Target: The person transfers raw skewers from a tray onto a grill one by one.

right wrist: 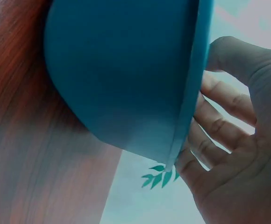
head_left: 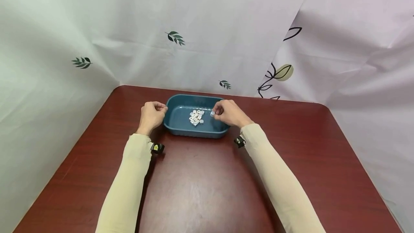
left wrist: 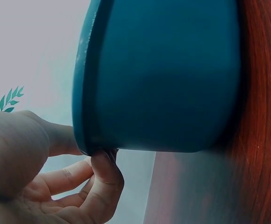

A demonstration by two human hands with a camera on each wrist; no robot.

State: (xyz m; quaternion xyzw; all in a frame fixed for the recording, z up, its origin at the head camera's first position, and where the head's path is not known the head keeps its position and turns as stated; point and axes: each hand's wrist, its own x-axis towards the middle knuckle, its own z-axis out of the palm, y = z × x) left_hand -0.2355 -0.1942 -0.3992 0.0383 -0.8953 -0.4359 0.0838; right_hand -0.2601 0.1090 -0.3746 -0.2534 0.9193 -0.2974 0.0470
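Note:
A blue plastic tray (head_left: 197, 133) lies on the table with a small pile of white dice (head_left: 195, 117) near its middle. My left hand (head_left: 151, 116) pinches the tray's left rim; in the left wrist view the thumb and curled fingers (left wrist: 106, 179) meet around that edge. Over the right side of the tray, my right hand (head_left: 230, 113) pinches a single white die (head_left: 212, 113) between thumb and fingers, apart from the pile. In the right wrist view the tray wall (right wrist: 126, 70) hides those fingertips and the die.
The tray stands toward the back of a dark red wooden table (head_left: 194, 182). Behind and beside it hang white cloth sheets (head_left: 136, 17) with leaf prints. A small black device (head_left: 157, 148) is strapped at the left wrist, another (head_left: 239, 141) at the right.

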